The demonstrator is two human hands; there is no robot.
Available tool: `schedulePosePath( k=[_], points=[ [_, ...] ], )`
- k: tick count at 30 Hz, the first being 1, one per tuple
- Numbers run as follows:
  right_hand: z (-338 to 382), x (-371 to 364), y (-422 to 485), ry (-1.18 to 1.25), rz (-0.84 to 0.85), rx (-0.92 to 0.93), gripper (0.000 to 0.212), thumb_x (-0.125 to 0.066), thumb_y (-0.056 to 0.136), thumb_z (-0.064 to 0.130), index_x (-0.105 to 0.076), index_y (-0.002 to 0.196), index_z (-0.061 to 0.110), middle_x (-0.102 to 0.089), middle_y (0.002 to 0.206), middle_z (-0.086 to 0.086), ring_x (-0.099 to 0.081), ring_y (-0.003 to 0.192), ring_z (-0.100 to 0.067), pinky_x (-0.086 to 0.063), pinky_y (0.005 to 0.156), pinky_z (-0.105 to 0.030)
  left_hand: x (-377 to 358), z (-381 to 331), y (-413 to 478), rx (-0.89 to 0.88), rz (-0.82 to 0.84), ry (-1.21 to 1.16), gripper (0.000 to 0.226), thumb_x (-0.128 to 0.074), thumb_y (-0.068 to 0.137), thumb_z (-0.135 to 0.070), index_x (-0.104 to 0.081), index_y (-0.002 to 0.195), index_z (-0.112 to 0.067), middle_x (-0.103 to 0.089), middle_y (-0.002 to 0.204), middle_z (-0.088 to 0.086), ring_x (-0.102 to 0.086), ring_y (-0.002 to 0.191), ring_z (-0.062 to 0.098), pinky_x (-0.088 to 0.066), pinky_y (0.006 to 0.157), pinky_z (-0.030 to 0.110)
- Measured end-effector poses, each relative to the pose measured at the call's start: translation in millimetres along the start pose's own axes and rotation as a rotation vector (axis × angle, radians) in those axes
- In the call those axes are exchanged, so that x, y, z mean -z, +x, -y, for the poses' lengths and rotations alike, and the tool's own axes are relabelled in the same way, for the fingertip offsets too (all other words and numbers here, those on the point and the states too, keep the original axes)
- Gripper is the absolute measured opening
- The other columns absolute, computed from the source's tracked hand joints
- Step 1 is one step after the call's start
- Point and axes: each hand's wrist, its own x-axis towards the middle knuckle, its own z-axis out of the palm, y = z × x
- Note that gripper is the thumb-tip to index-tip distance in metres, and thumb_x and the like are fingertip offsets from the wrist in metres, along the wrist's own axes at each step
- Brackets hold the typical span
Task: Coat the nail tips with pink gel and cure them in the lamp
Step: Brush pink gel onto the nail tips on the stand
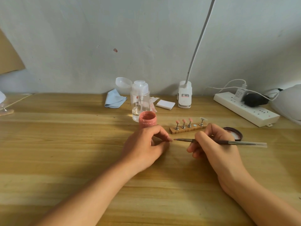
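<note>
My right hand (213, 144) grips a thin brush (244, 142) like a pen, its tip pointing left toward my left hand (146, 144). The left hand's fingers are curled, pinching a small nail tip (170, 140) right at the brush tip; the piece is mostly hidden. An open jar of pink gel (147, 119) stands just behind the left hand. A wooden holder (187, 130) behind the hands carries three pink-coated nail tips (184, 121), one bare magnet spot, and a clear tip (202, 119) on small stands.
The jar's lid (234, 132) lies behind my right hand. At the back stand a clear pump bottle (140, 101), a blue cloth (114, 99), white pads (165, 104), a clip lamp (184, 95) and a power strip (246, 109). A white object (288, 101) sits far right.
</note>
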Motion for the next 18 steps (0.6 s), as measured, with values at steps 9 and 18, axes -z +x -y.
schedulePosePath(
  k=[9,18],
  points=[
    [-1.8,-0.5,1.0,-0.02,0.042,-0.009,0.018,-0.055,0.089,-0.006,-0.047,0.074,-0.006,-0.069,0.06,-0.018,-0.058,0.045,-0.016,-0.047,0.044,-0.019,0.4,0.3,-0.6,0.0,0.008,0.01,0.02,-0.075,0.083,-0.034,-0.064,0.085,-0.05,-0.059,0.063,-0.03,-0.045,0.047,0.001,-0.028,0.048,0.017],
    [-1.3,-1.0,0.6,-0.021,0.032,0.006,0.019,-0.055,0.09,-0.006,-0.042,0.078,-0.014,-0.069,0.061,-0.018,-0.058,0.045,-0.016,-0.048,0.044,-0.019,-0.4,-0.6,-0.2,0.011,-0.006,0.024,0.019,-0.075,0.082,-0.035,-0.063,0.086,-0.05,-0.059,0.06,-0.022,-0.046,0.049,0.002,-0.029,0.049,0.018]
  ],
)
